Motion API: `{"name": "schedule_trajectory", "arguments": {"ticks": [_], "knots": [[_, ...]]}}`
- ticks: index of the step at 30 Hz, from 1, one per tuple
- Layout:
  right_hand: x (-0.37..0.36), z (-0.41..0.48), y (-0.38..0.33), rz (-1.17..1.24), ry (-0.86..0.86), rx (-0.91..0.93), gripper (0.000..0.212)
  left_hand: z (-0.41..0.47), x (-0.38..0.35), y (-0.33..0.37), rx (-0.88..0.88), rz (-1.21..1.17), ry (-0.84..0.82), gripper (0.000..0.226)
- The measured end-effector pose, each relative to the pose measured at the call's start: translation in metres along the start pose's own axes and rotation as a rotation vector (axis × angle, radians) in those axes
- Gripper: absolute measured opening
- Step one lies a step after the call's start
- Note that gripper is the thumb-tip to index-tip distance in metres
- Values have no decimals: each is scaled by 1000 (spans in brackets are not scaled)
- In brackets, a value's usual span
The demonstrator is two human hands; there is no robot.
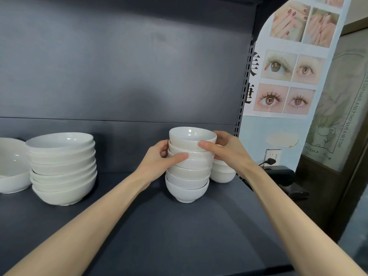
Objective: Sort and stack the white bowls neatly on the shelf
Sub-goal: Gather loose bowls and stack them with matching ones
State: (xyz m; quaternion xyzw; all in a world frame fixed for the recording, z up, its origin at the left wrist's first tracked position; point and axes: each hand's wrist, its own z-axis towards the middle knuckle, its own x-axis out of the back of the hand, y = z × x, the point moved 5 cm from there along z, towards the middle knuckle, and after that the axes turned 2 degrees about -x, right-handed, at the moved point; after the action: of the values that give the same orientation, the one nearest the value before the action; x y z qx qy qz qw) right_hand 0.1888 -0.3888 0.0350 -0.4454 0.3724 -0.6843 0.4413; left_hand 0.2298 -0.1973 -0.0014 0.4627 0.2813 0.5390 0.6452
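Two hands clasp a tall stack of small white bowls (pixel 188 176) that stands on the dark shelf (pixel 179 236). The left hand (pixel 157 159) grips its upper bowls from 9 o'clock, thumb laid across the front. The right hand (pixel 226 151) curls round its top from 3 o'clock. A shorter stack of small bowls (pixel 223 173) sits just beside it at 2 o'clock, partly hidden. Well apart at 9 o'clock stands a stack of wide bowls (pixel 62 170), with another wide bowl (pixel 12 168) just beyond.

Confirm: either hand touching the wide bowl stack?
No, left hand and right hand both grip the small bowl stack; the wide bowl stack stands apart.
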Motion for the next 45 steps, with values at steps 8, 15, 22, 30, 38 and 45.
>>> {"name": "schedule_trajectory", "arguments": {"ticks": [8,15,22,30,38,45], "knots": [[-4,-8,4,35,-30,10,60,-6,-1,-12,-7,0,-80,77],[-17,-24,23,109,-118,5,62,-25,-13,-45,50,-6,-140,86],[-29,-16,32,142,-106,23,61,-23,-5,-55,53,67,-42,100],[-56,7,38,110,-108,12,65,-15,22,-60,35,74,-12,93],[-93,30,38,94,-157,-15,88,-6,57,-73,22,90,48,94],[-115,43,37,82,-162,-12,85,-4,77,-83,36,103,97,100]]}}
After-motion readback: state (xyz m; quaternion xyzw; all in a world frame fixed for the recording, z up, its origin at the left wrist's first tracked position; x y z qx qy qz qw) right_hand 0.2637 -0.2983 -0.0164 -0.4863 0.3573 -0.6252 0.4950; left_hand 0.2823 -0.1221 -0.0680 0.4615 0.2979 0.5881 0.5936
